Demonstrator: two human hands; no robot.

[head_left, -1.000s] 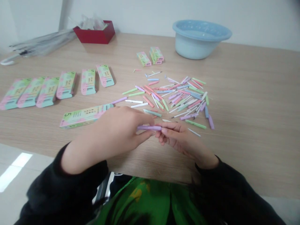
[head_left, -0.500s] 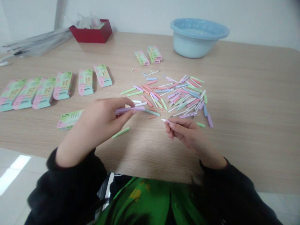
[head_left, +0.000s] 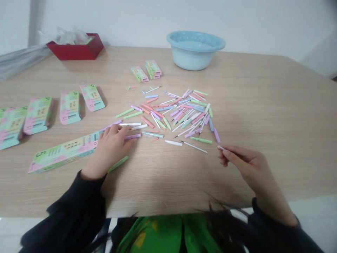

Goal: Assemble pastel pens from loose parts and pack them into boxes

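My left hand (head_left: 112,147) rests low on the wooden table (head_left: 263,105), its fingers closed on a purple pen (head_left: 132,136) whose end pokes out to the right. The hand lies at the right end of a long pastel box (head_left: 63,150). A green pen (head_left: 118,164) lies just beside that wrist. My right hand (head_left: 242,161) hovers to the right in a pinch, with a small white piece (head_left: 219,147) at the fingertips. Between and beyond the hands spreads a pile of several pastel pens and thin white refills (head_left: 181,114).
Several flat pastel boxes (head_left: 70,107) lie in a row at the left, and three more (head_left: 149,70) sit further back. A light blue basin (head_left: 195,49) stands at the back. A red tray (head_left: 76,47) with clear wrapping sits at the back left.
The hands have parted. My left hand carried the purple pen left and down to the table by the long box. My right hand moved right, still pinched.
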